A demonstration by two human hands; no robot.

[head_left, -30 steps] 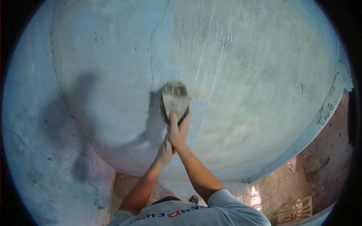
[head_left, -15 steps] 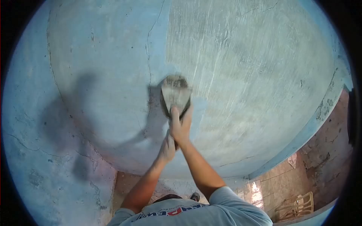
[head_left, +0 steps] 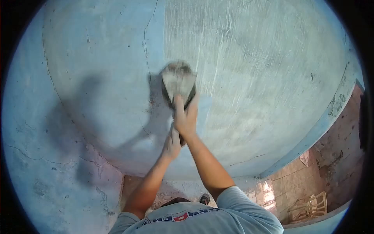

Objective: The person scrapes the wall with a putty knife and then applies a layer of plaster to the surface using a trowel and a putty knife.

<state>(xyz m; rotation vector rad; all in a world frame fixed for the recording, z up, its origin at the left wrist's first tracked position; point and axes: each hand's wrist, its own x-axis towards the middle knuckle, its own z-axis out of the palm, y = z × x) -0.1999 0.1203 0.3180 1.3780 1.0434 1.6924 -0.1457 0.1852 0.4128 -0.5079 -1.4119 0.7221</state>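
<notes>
A wide, pale scraper (head_left: 179,81) with a wedge-shaped blade is held up against the wall (head_left: 249,105). Behind its blade shows a dark, rounded edge with a brownish top, which I cannot make out clearly. My right hand (head_left: 186,119) is closed around the lower part of the blade, thumb lying along its face. Lower down, my left hand (head_left: 172,145) is wrapped about the handle, most of which the hands hide. Both arms are stretched upward. Right of the blade the wall is greyish and streaked; on the left it is blue with a long crack.
A side wall (head_left: 35,156) with cracks meets this one at the left. At lower right, beyond a wall edge, lie a tiled floor (head_left: 288,183) and a plastic chair (head_left: 311,206). My foot (head_left: 204,199) shows below. Shadows of my head and arms fall on the left.
Both hands and the scraper have moved up along the wall, slightly leftward in view. The grip looks the same. The view has shifted a little.
</notes>
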